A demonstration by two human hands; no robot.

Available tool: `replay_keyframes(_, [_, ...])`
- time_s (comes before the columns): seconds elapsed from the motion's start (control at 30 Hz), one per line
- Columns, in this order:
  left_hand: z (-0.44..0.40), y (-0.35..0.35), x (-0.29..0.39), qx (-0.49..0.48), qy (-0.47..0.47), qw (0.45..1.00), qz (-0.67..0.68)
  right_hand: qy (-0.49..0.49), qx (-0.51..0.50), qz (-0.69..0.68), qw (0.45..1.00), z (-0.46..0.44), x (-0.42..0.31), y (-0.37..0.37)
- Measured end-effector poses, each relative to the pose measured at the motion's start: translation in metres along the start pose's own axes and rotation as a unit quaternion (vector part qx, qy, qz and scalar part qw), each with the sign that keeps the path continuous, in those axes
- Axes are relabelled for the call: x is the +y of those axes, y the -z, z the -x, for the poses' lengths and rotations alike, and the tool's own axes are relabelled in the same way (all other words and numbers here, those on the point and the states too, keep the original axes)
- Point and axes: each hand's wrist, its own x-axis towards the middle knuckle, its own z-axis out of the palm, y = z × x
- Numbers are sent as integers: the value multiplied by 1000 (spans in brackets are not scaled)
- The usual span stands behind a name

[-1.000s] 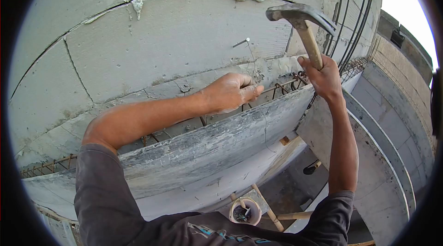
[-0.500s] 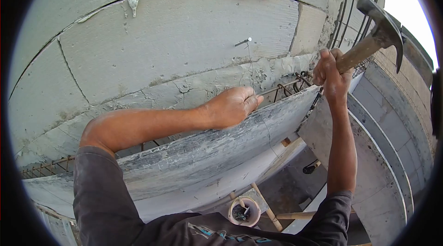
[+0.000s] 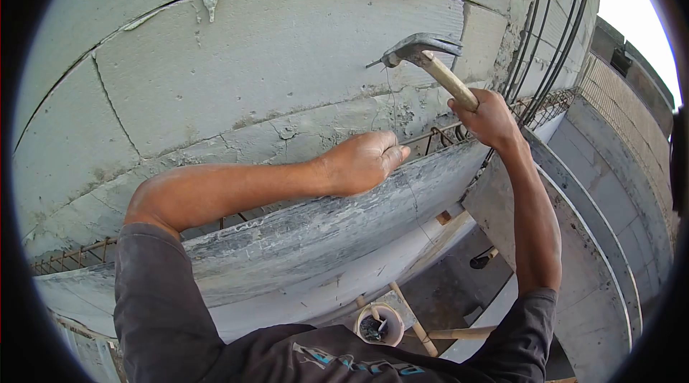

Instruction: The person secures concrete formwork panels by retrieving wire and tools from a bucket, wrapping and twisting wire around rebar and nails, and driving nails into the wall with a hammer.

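Note:
My right hand [image 3: 486, 119] is wrapped round the wooden handle of a claw hammer [image 3: 448, 81]. The hammer's face meets the head of a nail [image 3: 374, 64] that sticks out of the block wall. From the nail a thin wire [image 3: 392, 99] hangs down to my left hand [image 3: 362, 162]. That hand is closed on the wire, its fingertips partly hidden, and rests at the top edge of a long formwork board [image 3: 308, 239]. More wire shows below it across the board's face.
The pale block wall [image 3: 273, 53] rises in front. Rebar [image 3: 452, 132] lies between wall and board, and upright bars [image 3: 552, 60] stand at the right. Below are a bucket [image 3: 391, 329] with dark contents, wooden poles [image 3: 459, 333] and another board [image 3: 574, 261].
The hammer has swung from raised at the upper right, leftward and down onto the nail. My left hand has stayed at the board's edge.

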Motion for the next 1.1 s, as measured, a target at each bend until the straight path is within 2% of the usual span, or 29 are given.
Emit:
replay_keyframes(0.1, [-3,1,1,-9,12,1000,7,-27,66,-41,997,13,-13,20])
replay_keyframes(0.17, [-2,1,1,-20,25,999,5,-23,139,-226,964,16,-13,21])
replay_keyframes(0.2, [-3,2,0,-15,17,1000,4,60,155,-391,905,12,-11,21])
replay_keyframes(0.23, [-3,2,-1,-11,10,1000,4,136,164,-543,812,10,-7,19])
replay_keyframes(0.27, [-2,0,-1,-9,4,1000,4,162,160,-559,797,3,-4,12])
replay_keyframes(0.3, [0,-1,-1,-12,8,1000,10,106,109,-384,911,4,-2,5])
replay_keyframes(0.33, [0,-1,1,-12,11,1000,14,48,53,-189,979,4,-3,0])
replay_keyframes(0.37, [0,1,3,-11,12,1000,13,-9,0,13,1000,3,-5,-1])
replay_keyframes(0.4, [2,0,1,-20,14,1000,0,-15,14,8,1000,6,-7,1])
replay_keyframes(0.5, [-2,-1,-6,-11,7,1000,-12,-44,58,-123,990,14,-11,14])
replay_keyframes(0.53, [-3,-1,-6,-10,5,1000,-17,-46,110,-212,970,15,-12,15])
replay_keyframes(0.57, [-4,-1,-6,-10,2,1000,-21,-18,114,-332,936,11,0,19])
replay_keyframes(0.6, [-4,0,-4,-12,3,1000,-12,67,113,-439,889,4,8,13])
replay_keyframes(0.67, [-2,1,0,-18,11,1000,5,88,99,-312,941,-1,10,1])
replay_keyframes(0.7, [-2,0,-1,-12,7,1000,12,24,80,-63,995,1,2,-3])
replay_keyframes(0.73, [-4,0,-2,-6,1,1000,14,-12,-3,12,1000,-3,4,-13])
replay_keyframes(0.83, [-5,2,-1,-9,-8,1000,5,-52,68,-27,996,13,-17,7])
replay_keyframes(0.9, [-3,1,-6,-15,-1,1000,-2,-83,87,-248,961,15,-17,14])
replay_keyframes(0.93, [-6,1,-8,-16,-2,1000,-7,19,101,-404,909,10,-5,14])
replay_keyframes(1.0, [-4,1,-6,-24,11,1000,0,81,91,-400,908,5,-1,6])
replay_keyframes(1.03, [-3,2,-3,-30,22,999,9,42,72,-242,967,6,-3,-1])
replay_keyframes(1.07, [-2,2,1,-34,31,999,17,5,52,-76,996,6,-8,-6])
replay_keyframes(1.1, [1,1,0,-26,27,999,15,-10,-3,33,999,1,-11,-13])
